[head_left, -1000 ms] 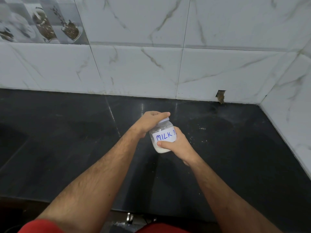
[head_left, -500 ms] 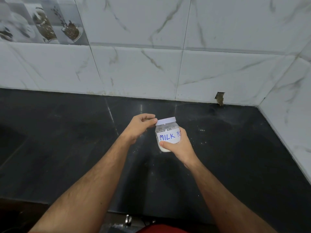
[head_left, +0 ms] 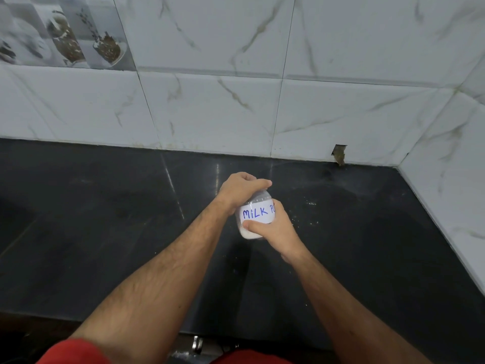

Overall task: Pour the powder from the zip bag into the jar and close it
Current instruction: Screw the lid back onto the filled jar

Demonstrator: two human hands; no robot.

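Note:
A small clear jar point(head_left: 256, 215) with white powder in its lower part carries a white label with "MILK" in blue. It is held above the black countertop point(head_left: 105, 232). My right hand point(head_left: 275, 228) grips its body from the right side and below. My left hand point(head_left: 242, 189) is wrapped over the top and covers the white lid, which is hidden under the fingers. No zip bag is in view.
White marble-look wall tiles point(head_left: 210, 109) rise behind the counter and along the right side point(head_left: 446, 200). A few white powder specks point(head_left: 311, 203) lie on the counter right of the jar. The counter's front edge point(head_left: 236, 337) runs near my body.
Half a second ago my left hand was off to the left with the lid showing. It has come back over the top and covers the lid again. The jar has hardly moved.

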